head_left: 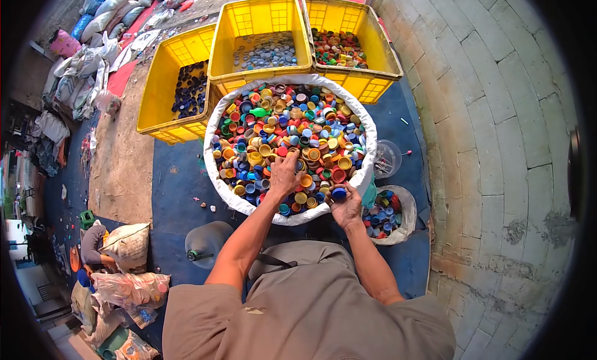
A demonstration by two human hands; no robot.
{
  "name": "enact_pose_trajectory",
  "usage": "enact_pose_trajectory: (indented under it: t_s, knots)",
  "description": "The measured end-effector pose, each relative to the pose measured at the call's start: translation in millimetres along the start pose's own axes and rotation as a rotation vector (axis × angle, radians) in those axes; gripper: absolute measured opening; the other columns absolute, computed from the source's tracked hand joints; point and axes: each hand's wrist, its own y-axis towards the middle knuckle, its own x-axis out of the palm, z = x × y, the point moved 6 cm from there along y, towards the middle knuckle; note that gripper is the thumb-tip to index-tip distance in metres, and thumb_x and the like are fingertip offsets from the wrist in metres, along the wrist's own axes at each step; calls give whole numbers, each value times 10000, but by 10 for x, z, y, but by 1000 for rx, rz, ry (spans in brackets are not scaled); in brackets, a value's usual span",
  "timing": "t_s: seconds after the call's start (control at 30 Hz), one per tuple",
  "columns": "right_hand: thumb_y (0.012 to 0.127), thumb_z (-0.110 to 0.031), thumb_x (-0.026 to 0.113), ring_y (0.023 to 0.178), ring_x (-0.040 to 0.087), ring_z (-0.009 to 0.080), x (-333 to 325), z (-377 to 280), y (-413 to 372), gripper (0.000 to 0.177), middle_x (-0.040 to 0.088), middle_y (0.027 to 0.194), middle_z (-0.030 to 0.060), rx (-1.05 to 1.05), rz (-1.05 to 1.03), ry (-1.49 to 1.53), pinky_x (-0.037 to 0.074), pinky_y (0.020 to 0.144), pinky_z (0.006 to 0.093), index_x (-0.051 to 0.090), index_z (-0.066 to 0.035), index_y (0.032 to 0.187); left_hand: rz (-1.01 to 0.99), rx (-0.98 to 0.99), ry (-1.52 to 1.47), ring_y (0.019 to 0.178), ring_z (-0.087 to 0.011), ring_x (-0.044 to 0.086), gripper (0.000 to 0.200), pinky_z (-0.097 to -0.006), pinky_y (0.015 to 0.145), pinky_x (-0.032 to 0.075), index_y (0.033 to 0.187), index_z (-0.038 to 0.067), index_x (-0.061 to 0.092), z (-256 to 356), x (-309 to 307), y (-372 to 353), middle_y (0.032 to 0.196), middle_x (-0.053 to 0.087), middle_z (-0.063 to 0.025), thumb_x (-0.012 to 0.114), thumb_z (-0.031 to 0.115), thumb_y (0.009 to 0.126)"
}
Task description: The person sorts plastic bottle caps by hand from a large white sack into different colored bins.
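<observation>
A large round sack with a rolled white rim (pixel 216 182) is full of plastic bottle caps (pixel 267 126) in many colours. My left hand (pixel 284 175) reaches over the middle of the heap, its bent fingers close together among the caps. Whatever its fingertips pinch is too small to make out. At the sack's near right rim, my right hand (pixel 347 209) is closed on a dark blue bottle cap (pixel 339 193), held between thumb and fingers.
Behind the sack stand yellow crates: dark caps in the left crate (pixel 147 105), pale caps in the middle crate (pixel 259 18), mixed caps in the right crate (pixel 373 42). A smaller sack (pixel 407 217) and clear tub (pixel 387 159) sit right, near a block wall (pixel 497 173). Another person (pixel 93 245) is left.
</observation>
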Motion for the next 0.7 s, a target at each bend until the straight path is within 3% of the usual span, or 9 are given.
enact_pose_trajectory:
  t_s: [0.17, 0.33, 0.43, 0.47, 0.6, 0.7]
  knots:
    - [915, -359, 515, 772, 617, 235, -95, 71, -11, 304, 613, 809, 84, 26, 41, -77, 526, 712, 372, 589, -74, 841, -73, 92, 36, 974, -279, 528, 564, -396, 812, 403, 1257, 106, 552, -5, 33, 80, 1110, 619, -45, 727, 220, 732]
    - [842, -248, 694, 574, 532, 99, -55, 98, 151, 213, 570, 733, 10, -42, 110, -524, 453, 557, 235, 571, -96, 760, 142, -40, -77, 967, -297, 538, 399, -420, 816, 409, 1063, 71, 612, -118, -79, -48, 1018, 615, -117, 737, 252, 731]
    - [821, -233, 715, 574, 513, 115, 71, 63, 367, 208, 569, 740, 6, -317, 96, -1067, 433, 550, 263, 594, -68, 781, 175, -231, -197, 969, -307, 540, 403, -431, 821, 410, 1070, 55, 609, -323, -120, -222, 1017, 617, -120, 731, 261, 746]
    - [786, -202, 729, 612, 523, 137, 200, 28, 388, 210, 594, 753, 32, -556, 73, -1255, 435, 568, 289, 617, -32, 833, 249, -278, -187, 912, -274, 551, 401, -394, 814, 423, 1045, 45, 623, -383, -144, -313, 957, 606, -110, 747, 280, 745]
    - [745, -171, 709, 780, 633, 312, 681, 34, 446, 188, 606, 851, 141, -677, -7, -1708, 509, 674, 410, 663, -105, 915, 406, -390, -106, 996, -291, 524, 470, -428, 900, 384, 1096, 34, 578, -503, -267, -637, 1026, 574, -117, 741, 304, 747]
    - [775, -165, 673, 798, 630, 333, 847, 107, 557, 188, 580, 881, 143, -762, -135, -1869, 516, 675, 437, 653, -126, 957, 426, -561, -106, 1107, -332, 453, 515, -469, 940, 351, 1163, 43, 535, -622, -297, -864, 1146, 502, -156, 722, 303, 760]
